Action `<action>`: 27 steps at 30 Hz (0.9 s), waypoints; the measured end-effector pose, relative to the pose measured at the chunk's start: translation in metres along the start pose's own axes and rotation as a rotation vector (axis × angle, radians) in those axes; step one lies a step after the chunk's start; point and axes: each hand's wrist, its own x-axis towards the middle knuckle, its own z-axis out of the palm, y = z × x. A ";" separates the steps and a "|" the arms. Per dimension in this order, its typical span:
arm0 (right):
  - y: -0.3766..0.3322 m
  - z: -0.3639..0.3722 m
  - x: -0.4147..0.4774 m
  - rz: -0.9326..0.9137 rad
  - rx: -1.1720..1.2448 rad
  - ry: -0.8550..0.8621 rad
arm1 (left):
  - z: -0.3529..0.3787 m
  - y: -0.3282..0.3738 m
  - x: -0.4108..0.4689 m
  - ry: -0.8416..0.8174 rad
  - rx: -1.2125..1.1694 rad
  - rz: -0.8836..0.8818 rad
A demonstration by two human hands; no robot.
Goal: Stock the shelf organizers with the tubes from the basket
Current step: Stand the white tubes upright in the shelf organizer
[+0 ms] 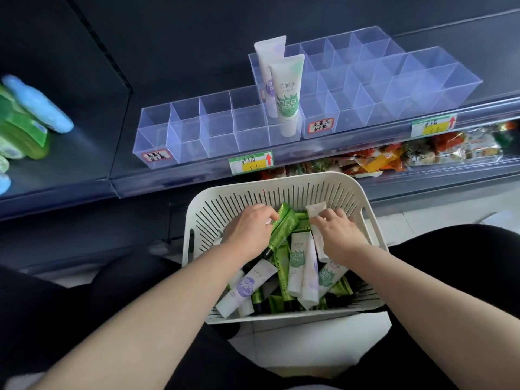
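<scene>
A white slotted basket [281, 184] on my lap holds several white and green tubes. My left hand [247, 229] curls its fingers round a shiny green tube [281, 228] at the basket's far side. My right hand [337, 235] grips a white tube [316, 211] there. On the dark shelf stand clear organizers [202, 130] with many compartments. Two white tubes stand upright in them: one with green print [287, 94] in front and one with purple print [267, 60] behind it.
Further clear organizers [408, 85] run along the shelf to the right. Price labels [251, 162] hang on the shelf's front rail. Green and blue bottles [28, 119] lie on the shelf at the left. Snack packets [394, 156] fill the shelf below.
</scene>
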 end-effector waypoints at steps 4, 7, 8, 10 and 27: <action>0.000 0.012 0.008 -0.029 -0.024 -0.132 | 0.013 -0.002 -0.006 -0.043 0.011 -0.020; 0.002 0.018 0.014 -0.010 0.071 -0.161 | 0.022 -0.004 -0.007 -0.077 0.006 -0.050; 0.003 0.018 0.016 -0.004 0.078 -0.168 | 0.025 -0.005 -0.007 -0.085 -0.007 -0.061; 0.005 0.016 0.019 0.003 0.057 -0.203 | 0.029 -0.005 -0.008 -0.090 -0.038 -0.077; -0.001 -0.001 0.013 -0.005 0.537 -0.155 | 0.028 0.005 -0.007 -0.080 -0.049 -0.100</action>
